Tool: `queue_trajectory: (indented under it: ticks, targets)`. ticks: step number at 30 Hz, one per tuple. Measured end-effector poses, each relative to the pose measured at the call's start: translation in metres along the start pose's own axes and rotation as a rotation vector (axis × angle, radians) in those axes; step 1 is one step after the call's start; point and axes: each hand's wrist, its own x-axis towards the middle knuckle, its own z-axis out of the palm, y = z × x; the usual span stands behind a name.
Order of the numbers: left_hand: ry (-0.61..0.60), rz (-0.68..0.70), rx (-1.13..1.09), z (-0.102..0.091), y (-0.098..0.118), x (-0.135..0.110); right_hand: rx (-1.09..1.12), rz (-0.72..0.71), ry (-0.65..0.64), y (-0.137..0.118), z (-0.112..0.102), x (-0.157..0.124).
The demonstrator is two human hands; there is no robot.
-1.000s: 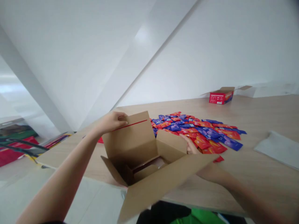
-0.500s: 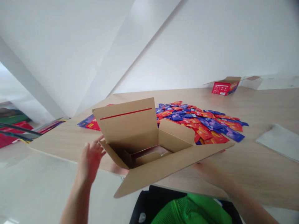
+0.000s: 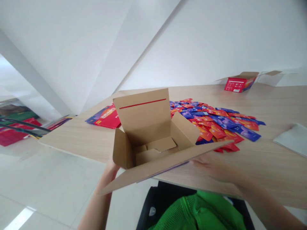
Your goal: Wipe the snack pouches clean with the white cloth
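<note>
Cardboard box (image 3: 141,119) held up between both hands, flaps open, seemingly to keep it level off the table (image 3: 72,140): left hand (image 3: 110,168) under its corner, grip hidden; right hand (image 3: 213,167) spread beneath the long flap (image 3: 165,163), thumb hidden. Past the right hand, heaped red and blue packets (image 3: 216,123); beyond them, a red carton (image 3: 237,84)

Bright, even light; softly warped edges

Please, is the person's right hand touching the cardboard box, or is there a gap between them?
Touching. The head view shows the right hand under the long flap of the cardboard box, pressed against the flap's underside with no gap.
</note>
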Motion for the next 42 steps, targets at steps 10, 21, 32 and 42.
queue_trajectory:
  ticks: [10,21,32,42]
  targets:
    - [0.058,0.562,-0.246,-0.101,0.123,0.008,0.069,-0.336,0.091,-0.118,-0.108,0.07]
    - [-0.552,0.604,0.288,-0.035,0.036,-0.017,-0.125,-0.283,-0.627,-0.065,-0.077,0.082]
    - [-0.645,0.571,0.349,-0.043,0.056,-0.021,-0.609,-0.188,-0.301,-0.083,-0.026,0.037]
    - [-0.696,0.297,0.465,-0.031,0.093,0.073,-0.535,-0.317,-0.26,-0.09,-0.02,0.016]
